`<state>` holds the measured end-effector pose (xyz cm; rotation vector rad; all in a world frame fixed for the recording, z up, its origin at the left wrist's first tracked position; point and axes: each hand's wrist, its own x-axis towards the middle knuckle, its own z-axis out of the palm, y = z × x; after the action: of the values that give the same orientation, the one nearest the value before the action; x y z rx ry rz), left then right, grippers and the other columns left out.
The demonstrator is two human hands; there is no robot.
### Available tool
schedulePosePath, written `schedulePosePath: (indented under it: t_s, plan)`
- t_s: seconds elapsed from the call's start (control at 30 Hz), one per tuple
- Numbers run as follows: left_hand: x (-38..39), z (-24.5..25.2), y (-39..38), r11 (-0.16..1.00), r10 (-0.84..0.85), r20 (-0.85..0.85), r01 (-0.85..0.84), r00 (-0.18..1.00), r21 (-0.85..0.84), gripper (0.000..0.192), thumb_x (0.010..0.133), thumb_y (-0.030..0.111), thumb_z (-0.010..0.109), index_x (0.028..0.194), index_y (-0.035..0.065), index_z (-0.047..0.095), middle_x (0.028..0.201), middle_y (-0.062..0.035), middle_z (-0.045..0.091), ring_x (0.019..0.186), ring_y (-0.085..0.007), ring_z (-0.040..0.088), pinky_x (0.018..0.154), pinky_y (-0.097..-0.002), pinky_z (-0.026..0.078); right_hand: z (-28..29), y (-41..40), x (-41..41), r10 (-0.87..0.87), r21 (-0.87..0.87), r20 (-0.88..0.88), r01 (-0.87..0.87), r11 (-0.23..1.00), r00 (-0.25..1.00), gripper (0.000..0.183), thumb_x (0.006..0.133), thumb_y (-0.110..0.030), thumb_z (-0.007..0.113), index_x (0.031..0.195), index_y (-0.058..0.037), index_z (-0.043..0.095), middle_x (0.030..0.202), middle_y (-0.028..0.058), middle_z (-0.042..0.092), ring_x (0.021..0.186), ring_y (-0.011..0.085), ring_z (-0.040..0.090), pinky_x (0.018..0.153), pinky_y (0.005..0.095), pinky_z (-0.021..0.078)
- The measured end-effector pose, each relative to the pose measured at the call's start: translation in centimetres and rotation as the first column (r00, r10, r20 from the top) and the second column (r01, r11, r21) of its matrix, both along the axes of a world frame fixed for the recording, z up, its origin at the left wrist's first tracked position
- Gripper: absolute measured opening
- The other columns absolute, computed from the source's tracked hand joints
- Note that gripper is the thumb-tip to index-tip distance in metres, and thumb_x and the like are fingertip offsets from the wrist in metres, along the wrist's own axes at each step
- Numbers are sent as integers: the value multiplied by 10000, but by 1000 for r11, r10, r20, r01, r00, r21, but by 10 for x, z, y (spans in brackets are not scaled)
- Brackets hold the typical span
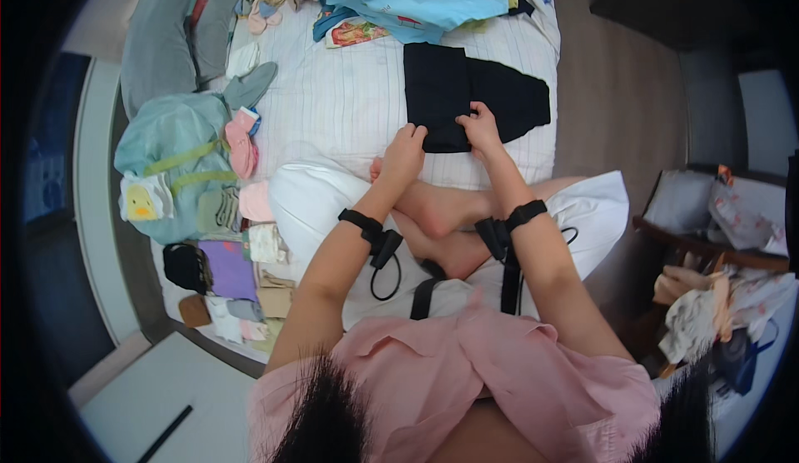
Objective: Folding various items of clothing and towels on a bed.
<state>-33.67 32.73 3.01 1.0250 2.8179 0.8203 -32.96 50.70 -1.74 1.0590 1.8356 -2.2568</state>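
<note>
A black cloth garment [437,88], partly folded over on itself, lies flat on the striped white bedsheet [324,88] before my crossed legs. My left hand [407,147] pinches the near left corner of its folded part between thumb and fingers. With thumb and fingers, my right hand [480,127] grips the cloth by the edge of the folded layer. The garment's narrower part [515,101] extends to the right, towards the bed's edge. Both wrists carry black straps with small devices.
A heap of blue and other clothes [412,4] lies at the bed's far side. Left are socks [240,144], a pale green bag [181,126] and folded clothes [231,269]. A grey cushion [156,44] borders the bed. Clothes cover a wooden chair [705,313] at right.
</note>
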Motion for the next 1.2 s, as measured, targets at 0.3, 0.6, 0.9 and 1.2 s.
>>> schedulePosePath:
  t_s: [0.3,0.6,0.9,1.2]
  plan:
    - [6,-11,3,997,-56,-12,55,998,-44,303,665,-19,508,951,82,529,816,-100,456,787,-288,515,616,-392,455,52,-6,-77,508,865,-210,-83,494,835,326,711,-73,592,1031,-126,560,798,106,564,744,297,554,681,403,457]
    - [8,1,-7,984,-167,242,178,956,-25,257,706,91,608,955,84,544,875,-125,480,790,-307,512,682,-395,449,47,-1,-94,561,878,-324,22,478,762,416,710,-140,606,1099,-33,501,1056,180,536,981,368,490,846,401,408]
    - [-7,-4,7,997,57,81,-52,995,-63,407,687,230,681,1064,133,562,973,-116,468,937,-292,450,740,-382,431,21,118,33,-246,853,46,90,514,968,461,726,-277,657,1061,2,505,1022,229,531,958,324,520,803,384,427]
    - [-10,-17,-8,966,239,463,-257,853,-24,257,668,139,688,791,20,497,743,-181,558,729,-334,558,671,-391,460,27,15,37,246,297,91,-262,918,965,308,755,-250,661,920,-15,549,686,49,558,548,130,567,431,254,464]
